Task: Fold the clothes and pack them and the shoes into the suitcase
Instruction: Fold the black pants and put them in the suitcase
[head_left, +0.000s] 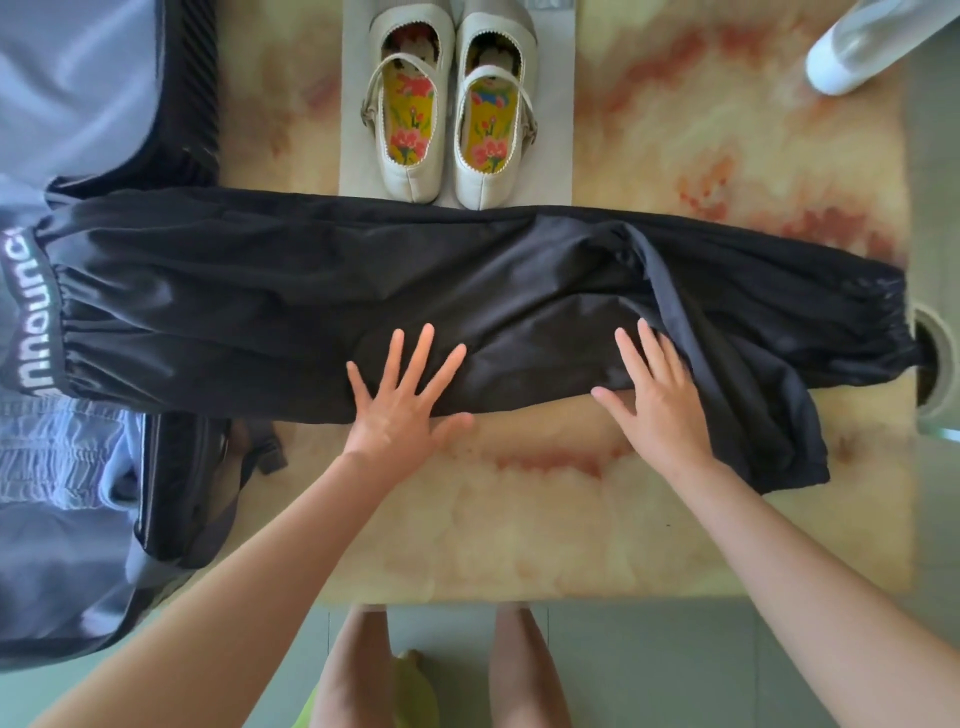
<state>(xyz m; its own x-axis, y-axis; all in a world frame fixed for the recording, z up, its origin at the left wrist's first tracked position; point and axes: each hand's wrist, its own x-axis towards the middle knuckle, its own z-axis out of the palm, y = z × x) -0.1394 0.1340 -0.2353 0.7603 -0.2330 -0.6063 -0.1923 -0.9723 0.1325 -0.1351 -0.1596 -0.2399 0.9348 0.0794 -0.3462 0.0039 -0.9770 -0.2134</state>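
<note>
1. The black trousers (291, 291) lie stretched across the table (519, 519) from left to right. The lettered elastic waistband hangs over the open suitcase (171, 493) at the left, and the gathered cuffs reach the table's right edge.
2. The cloth is thin, dark and faintly glossy. It is mostly smooth toward the waist, but it bunches toward the cuffs, and one flap slumps toward the near edge.
3. The left hand (402, 410) presses flat on the near edge of the trousers at about their middle. Its grip is apart, fingers straight and splayed, holding nothing.
4. The right hand (660, 410) lies flat in the same way nearer the cuffs, beside the rumpled flap, grip apart.
5. The trousers appear to be at the smoothing stage: laid leg over leg, not yet folded short enough for the suitcase.
6. What looks like a pale blue garment (62, 452) lies inside the suitcase, so some packing seems done.
7. The cream shoes (408, 156) stand side by side on a grey mat (558, 130) just beyond the trousers, toes almost at the cloth, not yet packed.
8. A white object (852, 57) shows at the far right; what it is cannot be told.
</note>
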